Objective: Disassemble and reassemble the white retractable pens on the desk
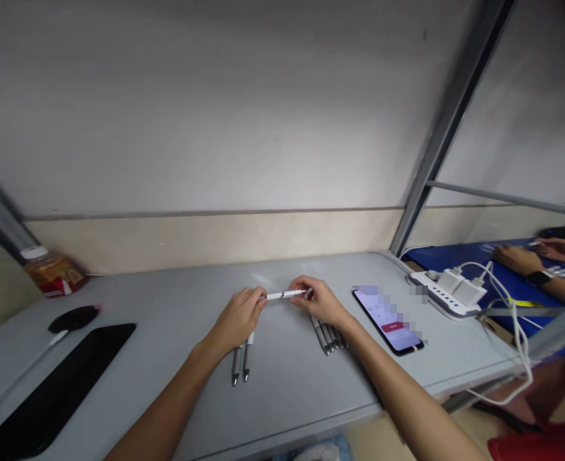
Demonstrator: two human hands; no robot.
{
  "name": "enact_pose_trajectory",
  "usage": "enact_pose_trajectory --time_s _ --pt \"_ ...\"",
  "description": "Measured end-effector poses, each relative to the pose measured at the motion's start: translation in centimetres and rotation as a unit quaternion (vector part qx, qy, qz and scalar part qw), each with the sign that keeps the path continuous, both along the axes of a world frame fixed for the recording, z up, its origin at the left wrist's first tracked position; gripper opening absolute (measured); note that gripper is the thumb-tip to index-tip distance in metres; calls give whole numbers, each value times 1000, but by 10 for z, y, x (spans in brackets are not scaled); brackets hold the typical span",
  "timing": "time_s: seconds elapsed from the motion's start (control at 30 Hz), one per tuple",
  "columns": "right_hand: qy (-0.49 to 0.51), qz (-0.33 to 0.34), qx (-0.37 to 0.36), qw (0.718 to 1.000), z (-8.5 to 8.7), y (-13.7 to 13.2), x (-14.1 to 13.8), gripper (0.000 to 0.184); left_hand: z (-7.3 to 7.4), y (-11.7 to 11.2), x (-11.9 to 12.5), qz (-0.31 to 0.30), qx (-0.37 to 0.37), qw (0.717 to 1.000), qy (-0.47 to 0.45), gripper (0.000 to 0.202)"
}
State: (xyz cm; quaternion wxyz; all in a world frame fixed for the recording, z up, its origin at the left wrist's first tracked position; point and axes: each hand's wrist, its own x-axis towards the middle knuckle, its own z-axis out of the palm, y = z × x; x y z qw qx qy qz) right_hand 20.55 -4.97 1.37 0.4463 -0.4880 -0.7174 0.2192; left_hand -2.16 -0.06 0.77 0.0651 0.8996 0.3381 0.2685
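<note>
A white and silver pen is held level above the grey table, between my two hands. My left hand pinches its left end, and the fingers of my right hand close round the right end, where the tip is partly hidden. Below my left wrist lie two pens with grey grips and silver tips, side by side, their upper ends covered by the hand. Several more such pens lie in a row under my right hand and forearm, partly hidden.
To the right are a lit phone and a white power strip with chargers and cables. At left lie a black mouse, a long black object and a bottle. Another person's hands show over a blue table.
</note>
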Motion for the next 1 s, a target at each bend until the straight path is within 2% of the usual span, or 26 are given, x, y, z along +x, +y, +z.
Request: enact_pose_trajectory --time_s 0.13,0.27,0.33,0.43,0.6,0.7,0.8,1.0 --pt "-47 -1 -18 999 0 -1 -2 23 -2 2 0 -13 33 999 11 28" --pt "-72 -13 46 996 -2 0 -3 11 -5 4 0 -5 55 998 36 29" --pt "-73 -16 60 995 -3 0 -4 14 -5 3 0 -2 56 998 37 29" --pt "-67 -14 37 997 -3 0 -6 21 -3 1 1 2 52 998 34 30" --pt "-107 -10 42 993 -2 -2 -6 15 1 -4 3 2 27 999 35 27" --pt "-109 -17 59 992 -2 -3 -7 19 0 -4 3 0 24 999 34 24" --pt "-109 -9 46 993 -3 -3 -8 23 -1 -3 2 1 25 999 42 23" --pt "-129 5 60 990 -4 -1 -7 14 -4 -1 3 10 33 997 72 29"
